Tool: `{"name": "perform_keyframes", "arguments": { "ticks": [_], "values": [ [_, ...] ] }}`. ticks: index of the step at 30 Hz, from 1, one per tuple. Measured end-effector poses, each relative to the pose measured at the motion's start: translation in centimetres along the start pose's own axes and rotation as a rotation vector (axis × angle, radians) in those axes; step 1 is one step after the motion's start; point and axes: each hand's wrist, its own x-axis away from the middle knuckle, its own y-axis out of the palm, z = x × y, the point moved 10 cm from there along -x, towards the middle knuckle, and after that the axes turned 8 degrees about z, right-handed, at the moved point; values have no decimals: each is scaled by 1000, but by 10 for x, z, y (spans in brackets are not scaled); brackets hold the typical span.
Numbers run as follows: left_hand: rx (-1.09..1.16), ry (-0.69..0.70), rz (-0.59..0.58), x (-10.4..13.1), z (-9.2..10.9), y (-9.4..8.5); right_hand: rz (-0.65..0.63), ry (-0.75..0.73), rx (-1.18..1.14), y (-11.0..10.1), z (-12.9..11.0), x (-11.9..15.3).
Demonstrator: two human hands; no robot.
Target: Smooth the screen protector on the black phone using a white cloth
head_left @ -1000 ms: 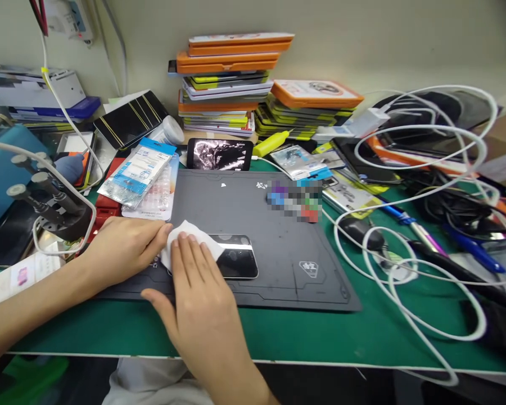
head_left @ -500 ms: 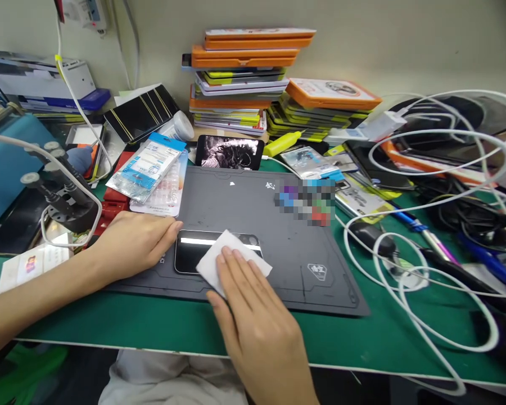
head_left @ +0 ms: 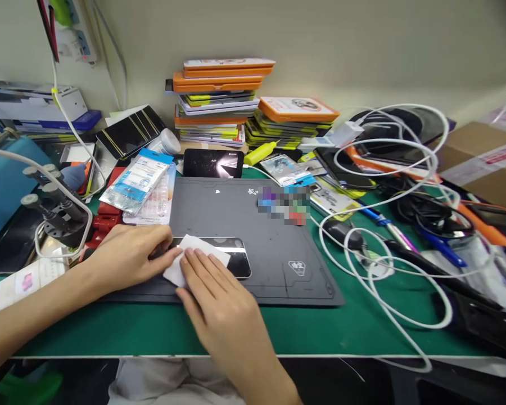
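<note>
A black phone (head_left: 239, 260) lies flat on the dark grey mat (head_left: 236, 214), its glossy face up. My left hand (head_left: 130, 253) is closed at its left end, thumb and bent fingers against the edge; the fingertips are partly hidden. Under the fingers of my right hand (head_left: 223, 304) is a folded white wipe (head_left: 208, 247), pressed onto the left and middle part of the phone. Those fingers are stretched out side by side, with the thumb lower on the left. The right end of the phone shows uncovered.
Behind the mat stand a lit phone (head_left: 213, 163) and stacked orange boxes (head_left: 219, 84). Blue-white packets (head_left: 139, 180) and a black tool holder (head_left: 61, 225) are at the left. White cables (head_left: 388, 304) loop over the right side, near a cardboard box (head_left: 480, 157).
My right hand and the wipe have moved from the phone's right part to its left part. My left hand now meets the left end. The camera view has shifted.
</note>
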Motion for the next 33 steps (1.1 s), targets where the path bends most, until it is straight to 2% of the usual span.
{"name": "perform_keyframes", "arguments": {
  "ticks": [2,5,7,10,14,20,27,30,33],
  "values": [
    [27,60,5,1,6,-1,50,-14,-22,-16,15,6],
    [27,199,-31,4,17,5,106,48,1,-42,50,13],
    [36,265,-57,6,21,9,89,70,-34,-52,69,14],
    [53,282,-62,7,21,10,80,122,-39,-61,94,13],
    [35,276,-38,7,21,9,159,241,-8,-63,118,16],
    [-92,415,68,11,36,0,144,339,-36,-53,124,27],
    [-205,481,81,12,45,-1,97,409,-75,-50,129,28],
    [-222,490,76,11,45,-1,127,433,-87,-52,131,27],
    [-222,498,78,13,45,-1,221,471,-72,-63,135,28]
  ]
}}
